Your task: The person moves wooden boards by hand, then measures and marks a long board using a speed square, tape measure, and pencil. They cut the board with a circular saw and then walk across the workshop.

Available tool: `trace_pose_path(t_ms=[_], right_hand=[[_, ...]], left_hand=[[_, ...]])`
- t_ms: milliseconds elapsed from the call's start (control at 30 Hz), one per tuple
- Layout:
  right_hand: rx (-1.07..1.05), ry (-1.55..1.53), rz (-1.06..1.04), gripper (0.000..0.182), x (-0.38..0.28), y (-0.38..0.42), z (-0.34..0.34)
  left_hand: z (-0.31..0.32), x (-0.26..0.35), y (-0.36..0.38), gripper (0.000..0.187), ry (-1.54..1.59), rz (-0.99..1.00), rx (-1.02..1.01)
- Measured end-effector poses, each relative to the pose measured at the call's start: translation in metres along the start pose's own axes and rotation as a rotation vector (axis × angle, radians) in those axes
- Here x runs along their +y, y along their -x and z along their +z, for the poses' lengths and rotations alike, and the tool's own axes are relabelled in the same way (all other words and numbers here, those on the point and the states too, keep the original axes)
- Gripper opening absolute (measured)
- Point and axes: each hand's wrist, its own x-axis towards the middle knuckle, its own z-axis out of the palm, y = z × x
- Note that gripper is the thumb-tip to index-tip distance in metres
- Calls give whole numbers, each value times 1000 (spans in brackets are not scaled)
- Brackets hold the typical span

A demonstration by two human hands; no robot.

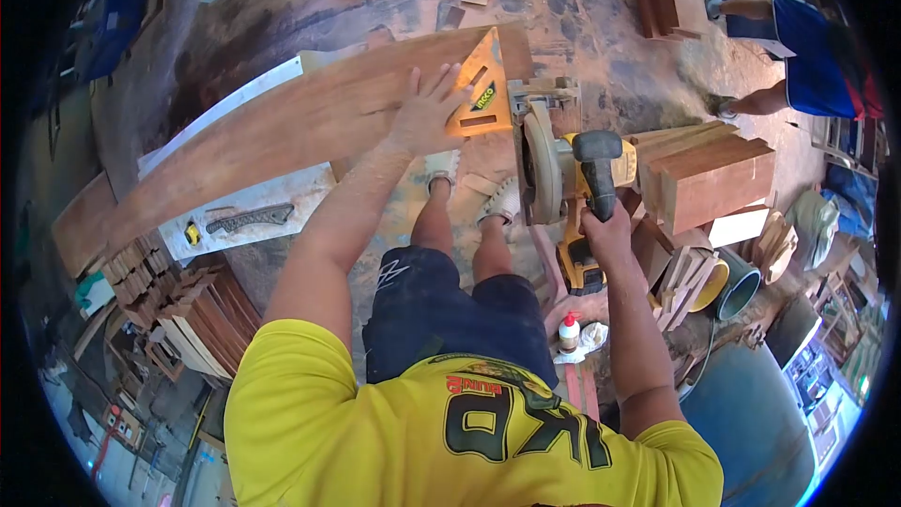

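Yellow shirt (pixel 366 441) at bottom; right hand (pixel 608 230) grips the saw (pixel 542 161), right of centre; left hand (pixel 424 115), spread wide, presses the orange square (pixel 500 105) onto the board (pixel 282 143), upper centre; uneven pressure could make it slip.

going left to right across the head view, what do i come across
Small yellow-and-black item → left hand → orange speed square → circular saw → stacked wooden blocks → blue shorts of another person
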Motion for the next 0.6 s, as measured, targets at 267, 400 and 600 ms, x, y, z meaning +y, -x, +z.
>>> trace_pose_path(t_ms=[267, 400, 600], right_hand=[[28, 15, 22, 22, -11, 5, 5], [64, 38, 30, 22, -17, 8, 7], [68, 10, 32, 22, -23, 9, 8]], left_hand=[[-1, -1, -1, 81, -40, 21, -3], [3, -3, -1, 81, -24, 29, 29], [2, -4, -1, 81, -19, 25, 44]])
